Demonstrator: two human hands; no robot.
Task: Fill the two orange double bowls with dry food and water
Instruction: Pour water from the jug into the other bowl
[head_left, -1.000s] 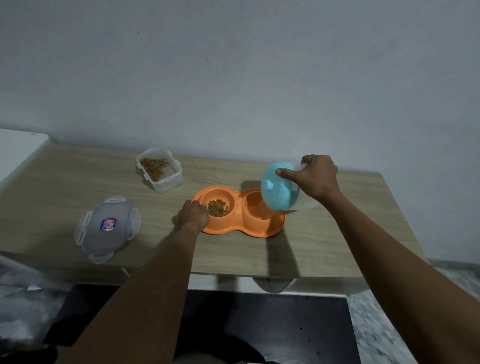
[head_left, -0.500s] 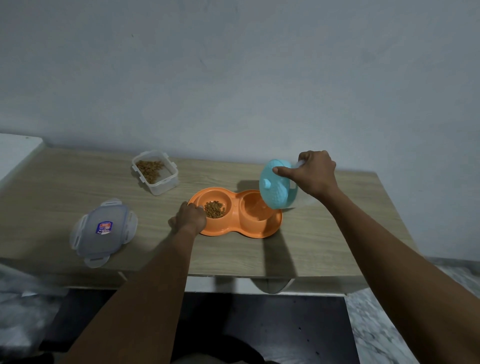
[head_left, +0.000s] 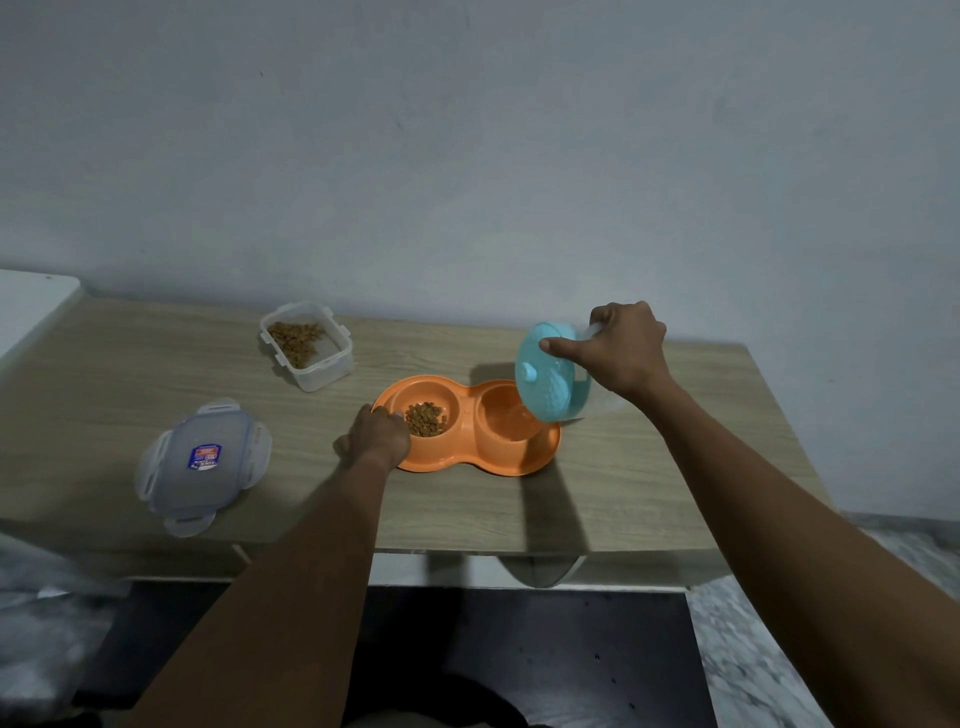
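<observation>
Kibble (head_left: 426, 419) lies in a small brown heap in the left compartment of the orange double bowl (head_left: 470, 458), which stands on the wooden counter (head_left: 649, 493), a little to the right of its middle. The left hand (head_left: 375, 437) is at the left end of the bowl; its fingers are bent over the rim and hold it there. The right hand (head_left: 623, 348) grasps a clear jug (head_left: 548, 384) with a turquoise lid, the thumb laid across the lid and the other fingers closed around the handle side. The jug is tipped far over, almost on its side, with the lid facing left, and its lower edge hangs just above the right compartment (head_left: 497, 423). This compartment shows a pale shine at the bottom, but whether water is running from the jug I cannot tell. Behind the bowl and to the left, near the wall (head_left: 467, 182), stands an open clear box (head_left: 307, 348) with more brown pieces inside. A grey lid (head_left: 202, 463) with a blue label lies flat near the front left edge of the counter, well apart from the bowl.
</observation>
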